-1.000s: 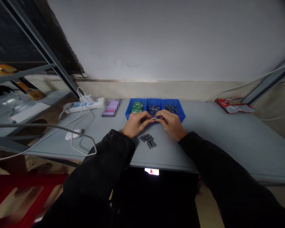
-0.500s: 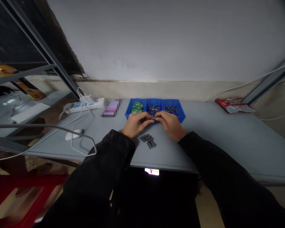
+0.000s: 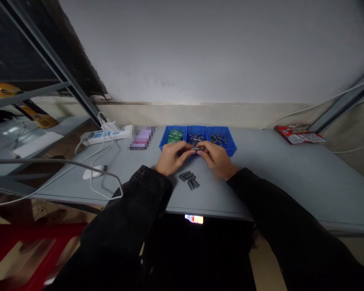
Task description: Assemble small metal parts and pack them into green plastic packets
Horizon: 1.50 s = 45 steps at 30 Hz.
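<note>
Between my two hands, just in front of the blue bins, is a small dark grey cylinder (image 3: 195, 148), lying roughly level. My left hand (image 3: 173, 157) pinches its left end with thumb and fingers. At the other end, my right hand (image 3: 216, 158) is closed on it too. Several similar grey cylinders (image 3: 189, 178) lie in a loose group on the table below my hands. The left blue bin (image 3: 164, 142) holds green pieces, the middle bin (image 3: 197, 127) thin metal pins, and the right bin (image 3: 231, 146) dark grey parts.
A white power strip (image 3: 109, 135) with cables and a blurred purple item (image 3: 142, 138) are on the left. A white mouse-like object (image 3: 93, 172) sits under a cable. At the right back lies a red packet (image 3: 299, 134). A lit screen (image 3: 194, 219) shows below the table edge.
My fingers have shifted slightly around the grey cylinder, and more of it shows now. The loose cylinders and bins stay where they were.
</note>
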{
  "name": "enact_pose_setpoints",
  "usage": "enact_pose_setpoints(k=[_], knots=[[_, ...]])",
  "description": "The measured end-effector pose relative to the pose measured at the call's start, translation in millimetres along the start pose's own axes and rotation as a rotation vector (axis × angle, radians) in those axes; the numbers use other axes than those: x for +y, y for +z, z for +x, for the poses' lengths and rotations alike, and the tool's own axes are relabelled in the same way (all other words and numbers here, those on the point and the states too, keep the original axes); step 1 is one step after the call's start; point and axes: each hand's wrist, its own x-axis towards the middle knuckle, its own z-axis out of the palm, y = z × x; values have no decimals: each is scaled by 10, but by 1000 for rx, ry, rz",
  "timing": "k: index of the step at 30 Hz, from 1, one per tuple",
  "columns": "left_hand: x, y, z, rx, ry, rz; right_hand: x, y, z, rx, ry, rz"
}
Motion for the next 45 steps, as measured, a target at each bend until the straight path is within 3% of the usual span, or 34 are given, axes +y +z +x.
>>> enact_pose_setpoints(k=[45], knots=[[6, 3, 4, -55, 22, -1, -7, -13, 0, -14, -19, 1]])
